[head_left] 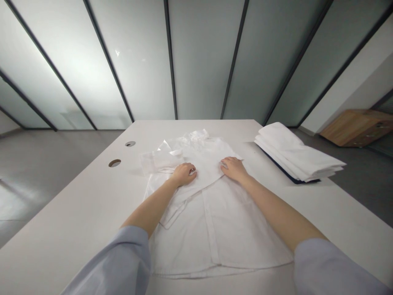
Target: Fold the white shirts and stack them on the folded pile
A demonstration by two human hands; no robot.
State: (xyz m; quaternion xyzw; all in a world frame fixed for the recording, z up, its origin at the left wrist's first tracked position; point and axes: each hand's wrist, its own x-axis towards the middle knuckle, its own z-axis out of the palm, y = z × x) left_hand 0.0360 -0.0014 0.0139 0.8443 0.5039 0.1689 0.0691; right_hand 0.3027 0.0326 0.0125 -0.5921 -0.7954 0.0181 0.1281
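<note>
A white button-front shirt point(190, 241) lies spread on the table, its hem toward me. One sleeve is laid slantwise across its front, with the cuff point(175, 215) at the lower left. My left hand point(183, 174) rests on the upper left of the shirt, fingers curled into the cloth. Near the upper right edge, my right hand point(233, 168) has its bent fingers closed on the fabric. Shiny, see-through plastic point(196, 135) shows around the collar end; the collar itself is hard to make out. Beyond my left hand lies more crumpled pale material point(159, 160).
To the right, a stack of folded white cloth point(294, 151) sits on a dark flat piece point(276, 164) and overhangs the table's edge. The white table point(92, 213) has two round holes at left. Frosted glass panels point(196, 61) stand behind; a wooden cabinet point(356, 127) is at far right.
</note>
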